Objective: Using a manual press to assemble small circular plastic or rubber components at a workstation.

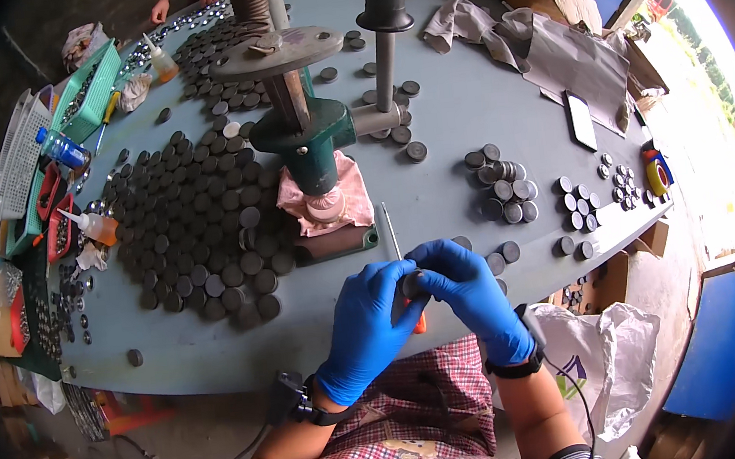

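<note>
In blue gloves, my hands meet at the table's front edge. My left hand (366, 322) and my right hand (470, 297) both have their fingers closed round one small dark round disc (411, 285), which they partly cover. Beneath them is a screwdriver (392, 232); its thin shaft points away from me and its orange handle shows between the hands. Whether a finger touches it, I cannot tell. Just beyond stands a green hand press (305, 131), with a pink cloth (351, 185) around its lower part. Several loose dark discs (496, 263) lie close to my right hand.
A wide spread of dark discs (197, 202) covers the table left of the press. More stacked discs (505, 183) sit to the right. Glue bottles (100, 227), baskets (18, 166) and a green tray (89, 95) line the left. A phone (580, 120) and brown paper (568, 64) lie far right.
</note>
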Available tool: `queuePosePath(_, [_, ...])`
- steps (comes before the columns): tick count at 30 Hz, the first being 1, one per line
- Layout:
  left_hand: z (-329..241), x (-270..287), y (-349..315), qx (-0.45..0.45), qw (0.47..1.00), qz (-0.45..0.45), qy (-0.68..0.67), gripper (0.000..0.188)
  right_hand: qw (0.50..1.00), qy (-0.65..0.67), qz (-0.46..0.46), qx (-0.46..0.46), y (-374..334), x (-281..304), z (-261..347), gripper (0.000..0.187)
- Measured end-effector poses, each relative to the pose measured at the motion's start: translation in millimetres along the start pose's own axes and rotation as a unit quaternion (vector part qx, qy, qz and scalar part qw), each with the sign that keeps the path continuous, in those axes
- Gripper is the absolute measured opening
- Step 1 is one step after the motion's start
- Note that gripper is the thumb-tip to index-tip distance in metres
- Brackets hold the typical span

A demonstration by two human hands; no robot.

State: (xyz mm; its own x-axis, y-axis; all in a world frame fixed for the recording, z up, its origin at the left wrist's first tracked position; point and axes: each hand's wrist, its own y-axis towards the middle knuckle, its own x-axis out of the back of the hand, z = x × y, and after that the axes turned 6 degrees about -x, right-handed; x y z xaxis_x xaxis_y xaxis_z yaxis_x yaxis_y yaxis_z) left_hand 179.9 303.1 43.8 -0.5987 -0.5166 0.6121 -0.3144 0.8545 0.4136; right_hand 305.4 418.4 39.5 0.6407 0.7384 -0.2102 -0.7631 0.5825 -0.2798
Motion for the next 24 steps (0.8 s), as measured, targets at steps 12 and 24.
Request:
queuePosePath(12, [-13, 8, -7, -0.066, 0.997, 0.017, -0.020, 0.043, 0.979, 0.000, -0.177, 0.101, -44, -26, -13, 0.024])
queuePosePath(24, [-6, 4, -11, -0.048, 0.996, 0.035, -0.064, 0.044, 0.977, 0.188, -0.080, -0.057, -53, -15, 5, 0.027])
